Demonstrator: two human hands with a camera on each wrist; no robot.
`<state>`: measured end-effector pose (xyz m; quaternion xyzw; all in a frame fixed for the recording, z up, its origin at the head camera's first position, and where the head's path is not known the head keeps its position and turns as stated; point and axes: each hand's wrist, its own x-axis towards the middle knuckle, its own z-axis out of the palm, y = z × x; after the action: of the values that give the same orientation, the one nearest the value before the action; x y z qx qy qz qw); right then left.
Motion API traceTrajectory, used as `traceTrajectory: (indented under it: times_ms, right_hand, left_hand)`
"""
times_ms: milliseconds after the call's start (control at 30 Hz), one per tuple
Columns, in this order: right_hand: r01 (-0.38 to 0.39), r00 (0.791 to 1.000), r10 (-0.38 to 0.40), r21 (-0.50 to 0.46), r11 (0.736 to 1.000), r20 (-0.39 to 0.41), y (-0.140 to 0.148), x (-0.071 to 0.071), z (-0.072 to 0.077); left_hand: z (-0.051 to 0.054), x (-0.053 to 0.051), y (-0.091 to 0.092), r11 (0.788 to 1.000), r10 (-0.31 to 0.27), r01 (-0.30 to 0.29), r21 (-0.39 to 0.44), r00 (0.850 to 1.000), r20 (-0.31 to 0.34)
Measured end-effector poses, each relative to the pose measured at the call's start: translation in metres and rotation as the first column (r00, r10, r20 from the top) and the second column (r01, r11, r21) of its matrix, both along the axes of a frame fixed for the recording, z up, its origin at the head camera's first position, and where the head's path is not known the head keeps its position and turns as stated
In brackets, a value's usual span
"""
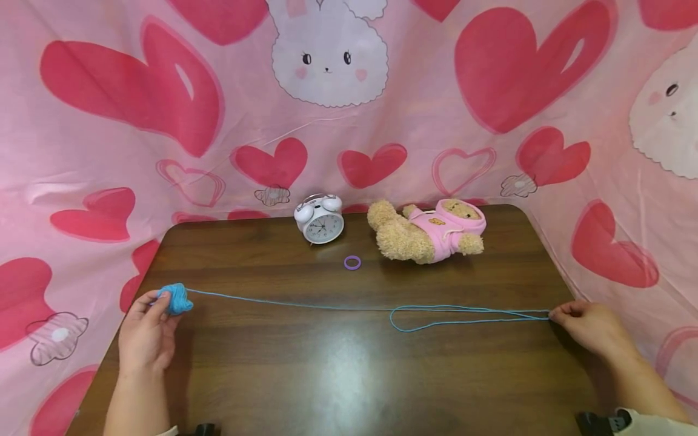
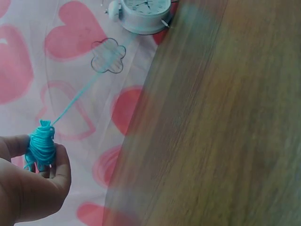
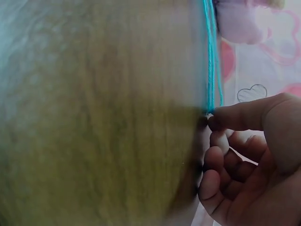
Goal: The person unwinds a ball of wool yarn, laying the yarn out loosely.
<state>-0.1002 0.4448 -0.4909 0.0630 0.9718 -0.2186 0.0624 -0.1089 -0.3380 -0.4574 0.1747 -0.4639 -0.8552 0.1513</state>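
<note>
A small wound ball of blue yarn is pinched between thumb and fingers of my left hand, at the table's left side. In the left wrist view the yarn ball shows its wound strands. From it a single strand stretches across the table to the right. There the yarn doubles back in a long narrow loop. My right hand pinches the loop's right end between thumb and index finger near the table's right edge. In the right wrist view, several strands meet at those fingertips.
At the back of the brown wooden table stands a white alarm clock. A teddy bear in a pink hoodie lies to its right. A purple ring lies in front of them. Pink heart-patterned cloth surrounds the table.
</note>
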Motion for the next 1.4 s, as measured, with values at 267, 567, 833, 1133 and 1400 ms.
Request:
traceTrajectory:
  times_ms: [267, 567, 833, 1133, 1400]
  right_hand:
    - [-0.015, 1.000, 0.015, 0.015, 1.000, -0.014, -0.002, 0.000, 0.004]
    - [-0.050, 0.978, 0.055, 0.033, 0.998, -0.199, -0.001, 0.003, 0.000]
    - [-0.028, 0.976, 0.030, 0.011, 1.000, -0.215, -0.002, 0.003, -0.002]
    - [-0.009, 0.970, -0.004, -0.050, 0.999, -0.245, -0.026, -0.002, 0.002]
    - [-0.019, 0.967, -0.009, -0.107, 0.994, -0.254, -0.059, -0.011, 0.008]
  left_hand:
    - [0.001, -0.003, 0.009, 0.999, -0.019, 0.020, -0.025, 1.000, 0.025]
    - [0.000, -0.005, 0.012, 1.000, -0.013, 0.014, -0.019, 0.999, 0.031]
    - [0.001, -0.006, 0.011, 1.000, -0.018, 0.019, -0.025, 0.999, 0.037]
    - [0.000, -0.009, 0.022, 0.998, -0.063, 0.063, -0.025, 0.998, 0.016]
    - [-0.001, -0.014, 0.035, 0.992, -0.094, 0.098, -0.083, 0.994, 0.050]
